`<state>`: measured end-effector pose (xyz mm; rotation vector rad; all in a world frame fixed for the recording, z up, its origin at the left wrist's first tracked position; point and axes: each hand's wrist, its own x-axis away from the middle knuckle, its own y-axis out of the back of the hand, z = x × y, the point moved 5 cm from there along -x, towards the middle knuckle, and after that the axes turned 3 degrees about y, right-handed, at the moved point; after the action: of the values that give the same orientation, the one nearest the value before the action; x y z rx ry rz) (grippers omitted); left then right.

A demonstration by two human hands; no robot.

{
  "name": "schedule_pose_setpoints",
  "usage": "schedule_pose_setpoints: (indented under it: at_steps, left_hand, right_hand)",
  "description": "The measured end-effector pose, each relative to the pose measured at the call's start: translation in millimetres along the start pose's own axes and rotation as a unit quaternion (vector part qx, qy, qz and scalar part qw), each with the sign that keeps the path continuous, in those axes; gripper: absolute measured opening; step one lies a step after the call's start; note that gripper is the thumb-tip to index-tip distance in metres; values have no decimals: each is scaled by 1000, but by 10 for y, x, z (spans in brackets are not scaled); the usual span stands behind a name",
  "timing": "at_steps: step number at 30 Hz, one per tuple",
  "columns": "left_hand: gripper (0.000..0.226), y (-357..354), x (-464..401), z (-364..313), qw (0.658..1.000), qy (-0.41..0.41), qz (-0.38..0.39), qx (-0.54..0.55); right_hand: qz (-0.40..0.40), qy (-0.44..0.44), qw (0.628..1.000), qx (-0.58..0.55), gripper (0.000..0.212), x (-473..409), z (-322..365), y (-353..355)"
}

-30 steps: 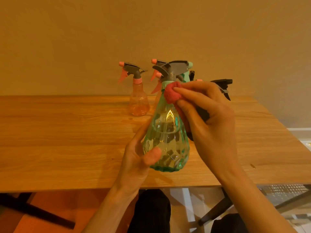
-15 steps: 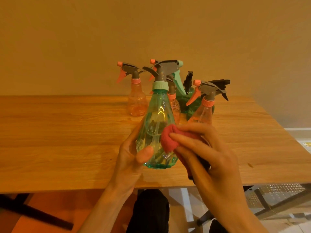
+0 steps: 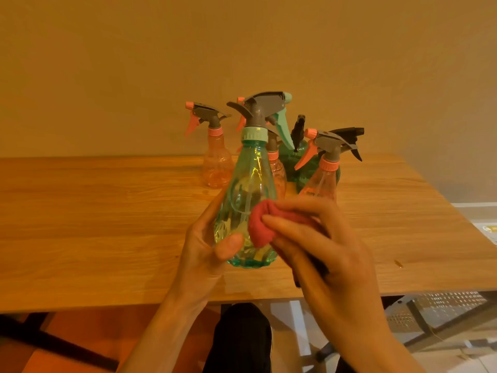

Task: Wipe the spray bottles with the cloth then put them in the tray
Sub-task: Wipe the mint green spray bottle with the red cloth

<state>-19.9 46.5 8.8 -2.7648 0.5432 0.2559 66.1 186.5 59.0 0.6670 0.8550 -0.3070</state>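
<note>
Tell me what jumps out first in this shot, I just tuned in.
Front and centre is the teal spray bottle, held upright over the near edge of the wooden table by the left hand. The right hand presses a bunched red cloth against its lower body. Behind stand more bottles: an orange spray bottle alone at the left, the rest clustered at the right.

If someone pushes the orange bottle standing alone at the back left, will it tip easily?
Probably yes. The orange bottle is tall and narrow with a heavy-looking sprayer on top. It looks almost empty, so likely light and would slide or topple on the smooth table.
</note>
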Motion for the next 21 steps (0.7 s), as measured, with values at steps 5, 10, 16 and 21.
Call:
schedule_pose_setpoints:
  at_steps: [5,10,16,21]
  left_hand:
    - [98,-2,-3,28,1000,12,9,-2]
    - [90,-95,8,-1,999,19,31,6]
    - [98,-26,-33,34,999,26,13,28]
    - [99,42,-61,91,1000,25,-8,8]
  right_hand:
    - [10,-6,1000,-14,28,-88,-29,7]
    - [-61,-21,998,1,24,-540,-128,89]
    - [-21,-16,1000,-7,28,-200,-92,14]
    - [-19,-8,1000,-3,25,156,27,-57]
